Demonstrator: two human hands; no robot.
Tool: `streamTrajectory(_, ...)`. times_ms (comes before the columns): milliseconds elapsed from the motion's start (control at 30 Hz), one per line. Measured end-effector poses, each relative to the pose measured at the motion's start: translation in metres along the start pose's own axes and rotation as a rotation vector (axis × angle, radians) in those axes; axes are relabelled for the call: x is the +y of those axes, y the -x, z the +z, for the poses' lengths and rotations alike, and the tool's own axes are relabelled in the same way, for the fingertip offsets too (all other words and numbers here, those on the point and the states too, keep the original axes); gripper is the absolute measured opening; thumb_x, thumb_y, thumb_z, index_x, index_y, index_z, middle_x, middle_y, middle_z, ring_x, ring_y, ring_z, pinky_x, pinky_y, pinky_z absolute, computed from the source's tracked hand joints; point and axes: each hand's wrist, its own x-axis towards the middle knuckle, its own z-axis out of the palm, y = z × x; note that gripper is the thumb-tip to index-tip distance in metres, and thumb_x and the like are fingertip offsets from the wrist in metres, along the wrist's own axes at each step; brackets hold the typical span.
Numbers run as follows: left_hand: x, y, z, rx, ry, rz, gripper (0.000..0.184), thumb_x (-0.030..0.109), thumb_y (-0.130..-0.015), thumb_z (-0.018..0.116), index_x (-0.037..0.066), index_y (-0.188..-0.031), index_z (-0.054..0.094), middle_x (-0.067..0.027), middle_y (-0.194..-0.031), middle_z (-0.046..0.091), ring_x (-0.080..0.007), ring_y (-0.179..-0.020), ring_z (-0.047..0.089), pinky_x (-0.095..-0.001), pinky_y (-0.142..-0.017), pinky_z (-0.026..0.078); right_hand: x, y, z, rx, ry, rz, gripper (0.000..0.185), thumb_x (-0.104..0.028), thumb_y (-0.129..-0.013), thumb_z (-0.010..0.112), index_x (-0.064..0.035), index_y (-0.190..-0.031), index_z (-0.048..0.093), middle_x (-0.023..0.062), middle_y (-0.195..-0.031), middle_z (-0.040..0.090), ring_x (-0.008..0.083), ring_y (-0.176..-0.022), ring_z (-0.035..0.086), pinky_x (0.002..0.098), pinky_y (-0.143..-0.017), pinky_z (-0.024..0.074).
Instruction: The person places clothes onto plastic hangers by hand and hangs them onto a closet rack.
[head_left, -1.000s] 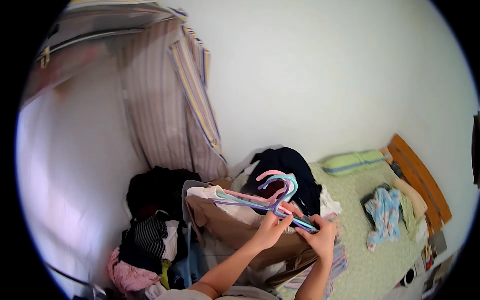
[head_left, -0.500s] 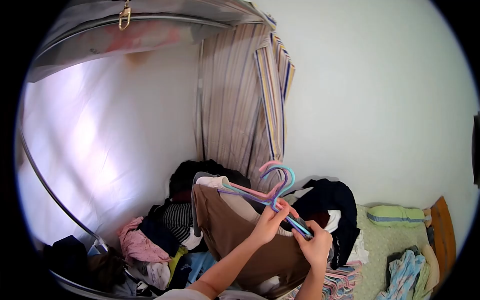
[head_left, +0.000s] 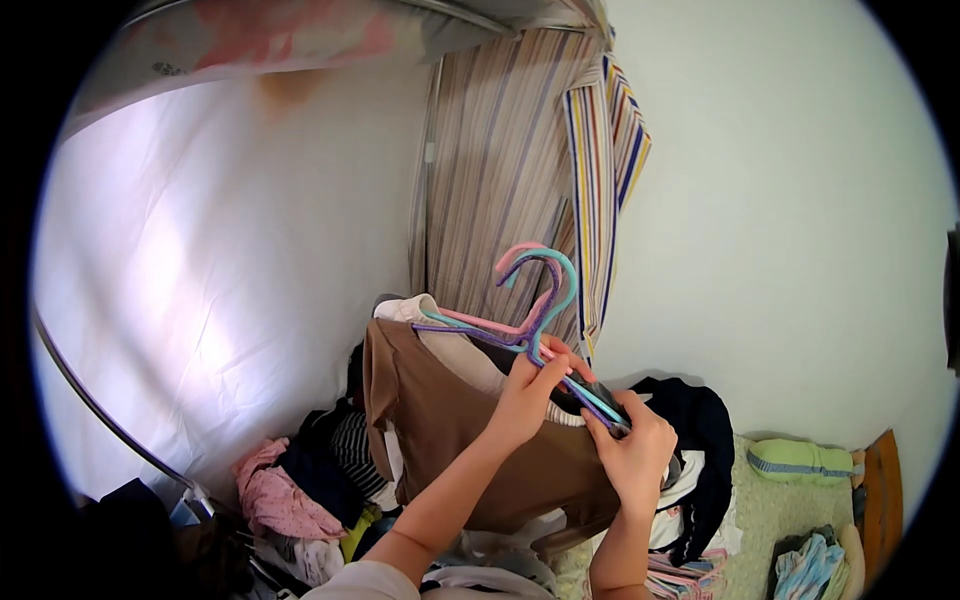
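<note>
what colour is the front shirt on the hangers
The front shirt is plain brown, seen best in the head view.

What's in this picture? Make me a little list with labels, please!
Left hand: grips the hangers just below their hooks
Right hand: holds the hangers nearer one end
Hanger colors: pink, teal, purple
Hanging in front: brown top
Clothes pile: pink garment beside dark clothes
Behind: striped curtain, white wall
Bed: green pillow on it
</note>
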Motion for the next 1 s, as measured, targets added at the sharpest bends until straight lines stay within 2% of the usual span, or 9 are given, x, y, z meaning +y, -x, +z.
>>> streamTrajectory(267,0.0,-0.043,-0.031,0.139,-0.054,0.029,0.005,0.012,-0.094,0.045,0.007,-0.095,0.044,-0.0107,-0.084,0.065,-0.0117,-0.077,0.056,-0.0268,-0.068,0.042,-0.001,-0.05,0.045,-0.009,-0.051,-0.105,0.027,-0.026,-0.068,0.078,-0.0085,-0.084,0.063,0.0099,-0.067,0.063,0.0299,-0.058,0.061,0.0354,-0.051,0.0459)
streamTrajectory(300,-0.001,-0.052,-0.032,0.182,-0.067,0.041,0.006,0.013,-0.094,0.045,0.007,-0.096,0.045,-0.0101,-0.081,0.065,-0.0112,-0.074,0.056,-0.0261,-0.066,0.042,0.001,-0.058,0.052,-0.001,-0.082,-0.122,0.027,-0.025,-0.069,0.077,-0.0095,-0.087,0.064,0.0087,-0.07,0.064,0.0296,-0.06,0.062,0.035,-0.052,0.0462)
streamTrajectory(400,-0.006,-0.083,-0.037,0.29,-0.095,0.067,0.009,0.015,-0.093,0.048,0.007,-0.097,0.046,-0.0088,-0.077,0.064,-0.0103,-0.068,0.055,-0.0244,-0.06,0.04,-0.003,-0.086,0.065,0.001,-0.187,-0.116,0.028,-0.021,-0.069,0.078,-0.0074,-0.09,0.066,0.0127,-0.075,0.066,0.0326,-0.068,0.064,0.0346,-0.06,0.0492)
streamTrajectory(433,-0.008,-0.094,-0.042,0.31,-0.086,0.073,0.011,0.016,-0.092,0.049,0.007,-0.097,0.046,-0.0088,-0.076,0.064,-0.0102,-0.067,0.055,-0.0242,-0.059,0.04,0.002,-0.095,0.076,0.04,-0.184,-0.197,0.025,-0.023,-0.072,0.075,-0.0118,-0.093,0.065,0.0055,-0.077,0.065,0.0296,-0.063,0.061,0.0366,-0.054,0.0464)
streamTrajectory(467,-0.012,-0.11,-0.046,0.331,-0.083,0.086,0.012,0.017,-0.091,0.049,0.007,-0.098,0.046,-0.0088,-0.075,0.064,-0.0102,-0.066,0.055,-0.024,-0.057,0.04,0.005,-0.107,0.081,0.027,-0.19,-0.204,0.025,-0.023,-0.073,0.074,-0.0119,-0.094,0.065,0.0057,-0.078,0.064,0.03,-0.063,0.061,0.0371,-0.054,0.0463)
streamTrajectory(500,-0.019,-0.128,-0.048,0.344,-0.066,0.17,0.012,0.016,-0.093,0.048,0.005,-0.097,0.046,-0.0089,-0.071,0.065,-0.0062,-0.057,0.053,-0.0189,-0.048,0.036,0.008,-0.12,0.085,0.013,-0.197,-0.211,0.025,-0.023,-0.074,0.073,-0.012,-0.095,0.064,0.0059,-0.078,0.064,0.0304,-0.063,0.061,0.0375,-0.055,0.0463)
streamTrajectory(600,-0.017,-0.179,-0.053,0.365,-0.12,0.193,0.013,0.017,-0.09,0.048,0.006,-0.097,0.046,-0.0093,-0.072,0.063,-0.0094,-0.061,0.055,-0.0219,-0.053,0.039,0.018,-0.165,0.1,0.016,-0.208,-0.271,0.024,-0.022,-0.078,0.069,-0.0124,-0.099,0.063,0.0071,-0.08,0.063,0.0316,-0.064,0.06,0.0389,-0.056,0.0458)
streamTrajectory(800,0.006,-0.284,-0.06,0.341,-0.185,0.282,0.013,0.019,-0.087,0.047,0.006,-0.089,0.049,-0.0103,-0.07,0.064,-0.0098,-0.058,0.054,-0.0213,-0.05,0.037,0.022,-0.261,0.126,0.155,-0.234,-0.377,0.024,-0.02,-0.08,0.067,-0.013,-0.103,0.063,0.0084,-0.079,0.062,0.0315,-0.065,0.06,0.0383,-0.056,0.046)
streamTrajectory(1000,0.031,-0.374,-0.075,0.269,-0.277,0.328,0.012,0.017,-0.083,0.048,0.005,-0.082,0.05,-0.0117,-0.07,0.064,-0.0099,-0.051,0.049,-0.0226,-0.046,0.034,0.028,-0.338,0.154,0.111,-0.297,-0.459,0.03,-0.014,-0.085,0.058,-0.0155,-0.115,0.061,0.0099,-0.076,0.059,0.0307,-0.062,0.06,0.0402,-0.057,0.0463)
